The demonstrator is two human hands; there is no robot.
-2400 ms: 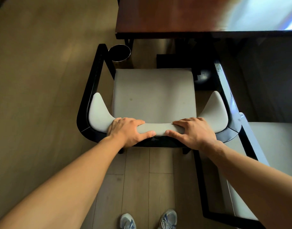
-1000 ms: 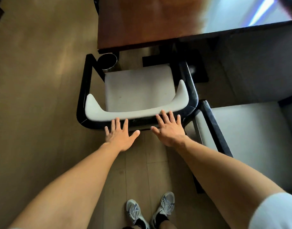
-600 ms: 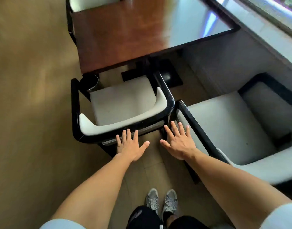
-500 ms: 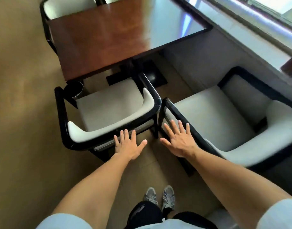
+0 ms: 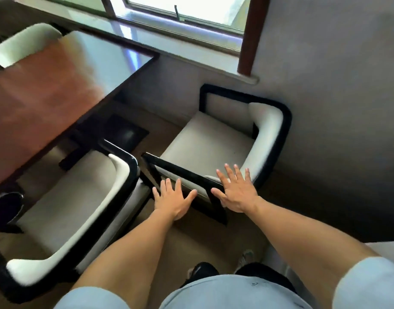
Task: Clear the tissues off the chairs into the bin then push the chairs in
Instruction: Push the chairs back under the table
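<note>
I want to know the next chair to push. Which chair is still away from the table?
The chair by the wall, below the window: its seat lies clear of the table, while the left chair sits partly under it.

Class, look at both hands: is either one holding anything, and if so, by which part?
Nothing is held. The left hand and right hand are both spread open over the chair.

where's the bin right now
In the head view the bin sits on the floor at the far left edge, under the corner of the wooden table and just beyond the front of the left chair.
</note>
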